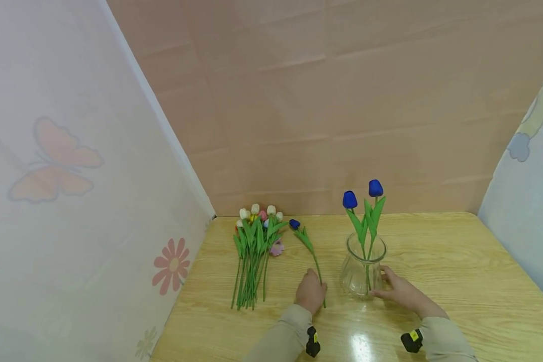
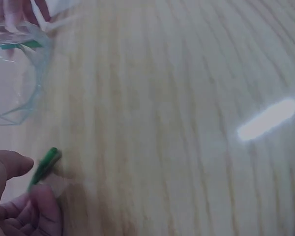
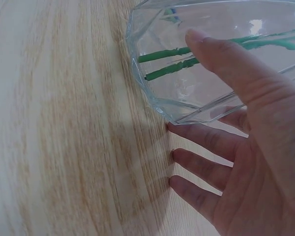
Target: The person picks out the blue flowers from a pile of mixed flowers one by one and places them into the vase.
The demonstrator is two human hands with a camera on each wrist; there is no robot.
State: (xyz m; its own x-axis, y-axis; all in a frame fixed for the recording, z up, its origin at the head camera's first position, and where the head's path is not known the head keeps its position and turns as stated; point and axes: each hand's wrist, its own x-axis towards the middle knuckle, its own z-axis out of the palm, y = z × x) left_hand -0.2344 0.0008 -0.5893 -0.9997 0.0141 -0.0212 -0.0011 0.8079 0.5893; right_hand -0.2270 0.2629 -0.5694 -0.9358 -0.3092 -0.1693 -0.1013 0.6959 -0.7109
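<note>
A clear glass vase [image 1: 350, 275] stands upright on the table, with two blue tulips [image 1: 365, 229] in it. My right hand [image 1: 402, 290] holds the vase low on its right side. In the right wrist view the thumb [image 3: 221, 59] lies across the glass, the other fingers spread along the far side. To the vase's left, a single blue tulip [image 1: 306, 241] lies on the wooden table, bloom towards the back. My left hand [image 1: 310, 291] is at its lower stem; in the left wrist view the green stem end [image 2: 48, 160] shows between thumb and curled fingers.
Left of the single tulip lies a bunch of artificial flowers [image 1: 253, 251] with white, yellow, pink and other blooms, stems pointing towards me. A brown backdrop [image 1: 330, 110] rises behind the wooden table [image 1: 457, 261], and printed white sheets [image 1: 72, 241] hang at both sides.
</note>
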